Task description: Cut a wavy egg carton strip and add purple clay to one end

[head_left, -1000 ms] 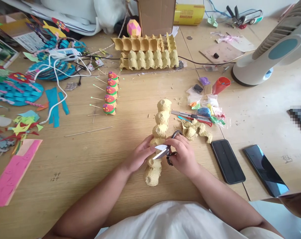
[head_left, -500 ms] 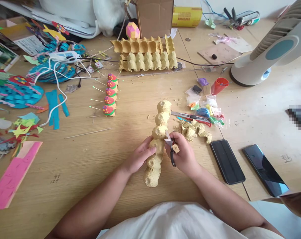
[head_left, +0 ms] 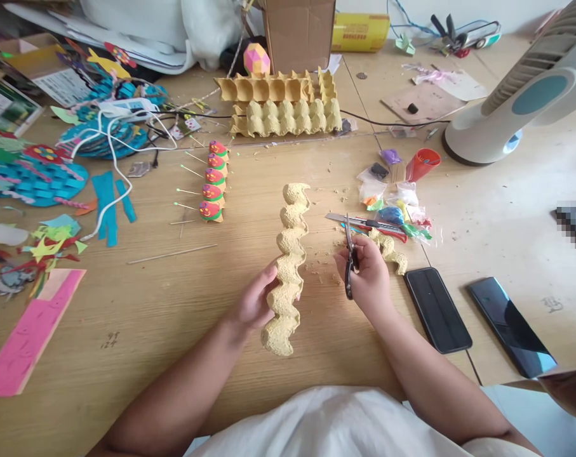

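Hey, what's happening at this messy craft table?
A person is working at a cluttered wooden table. Their left hand grips a long strip of egg-carton cups near its lower end. The right hand holds closed scissors off to the side, clear of the strip. Cut-off scraps lie beside the right hand, and a row of painted cups sits further back.

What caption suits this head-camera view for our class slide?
Left hand grips a wavy yellow egg-carton strip; right hand holds black-handled metal scissors beside it.
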{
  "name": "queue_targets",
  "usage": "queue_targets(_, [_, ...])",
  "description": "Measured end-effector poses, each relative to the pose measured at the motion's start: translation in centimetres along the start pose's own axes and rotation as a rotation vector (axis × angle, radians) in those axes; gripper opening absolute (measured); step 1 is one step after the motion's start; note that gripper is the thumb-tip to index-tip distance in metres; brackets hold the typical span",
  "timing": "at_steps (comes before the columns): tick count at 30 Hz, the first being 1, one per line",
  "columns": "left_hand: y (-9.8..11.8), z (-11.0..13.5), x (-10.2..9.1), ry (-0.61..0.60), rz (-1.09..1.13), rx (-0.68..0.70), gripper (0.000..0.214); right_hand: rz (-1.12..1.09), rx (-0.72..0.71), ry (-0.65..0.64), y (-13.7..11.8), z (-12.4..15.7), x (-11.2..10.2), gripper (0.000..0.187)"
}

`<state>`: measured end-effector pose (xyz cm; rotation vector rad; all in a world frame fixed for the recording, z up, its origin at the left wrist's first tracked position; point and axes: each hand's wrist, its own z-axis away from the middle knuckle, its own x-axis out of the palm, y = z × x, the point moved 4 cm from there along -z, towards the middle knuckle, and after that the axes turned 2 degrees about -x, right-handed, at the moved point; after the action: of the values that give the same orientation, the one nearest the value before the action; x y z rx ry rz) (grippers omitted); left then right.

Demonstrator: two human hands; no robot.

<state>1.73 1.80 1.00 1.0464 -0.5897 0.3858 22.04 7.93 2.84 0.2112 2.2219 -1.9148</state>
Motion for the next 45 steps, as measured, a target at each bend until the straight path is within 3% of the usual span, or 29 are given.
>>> queue_targets(11, [0.2,0.4,0.5,-0.075,-0.058,-0.03,0.055,0.379,-0.199,-0.185,-1.0,0.1,0.7,0.041])
queue_targets(17, [0.2,0.6,0.6,-0.102,-0.066,-0.071,0.062,0.504,-0.291,-0.157,-1.4,0.5,0.6,0.041])
queue_targets(31, [0.2,0.8,0.4,-0.162,-0.065,-0.048,0.069,0.566,-0.446,-0.114,-1.8,0.6,0.2,0.042])
queue_targets(45, [0.2,0.8,0.5,-0.138,-0.064,-0.056,0.075,0.564,-0.448,-0.129,-1.7,0.6,0.1,0.042])
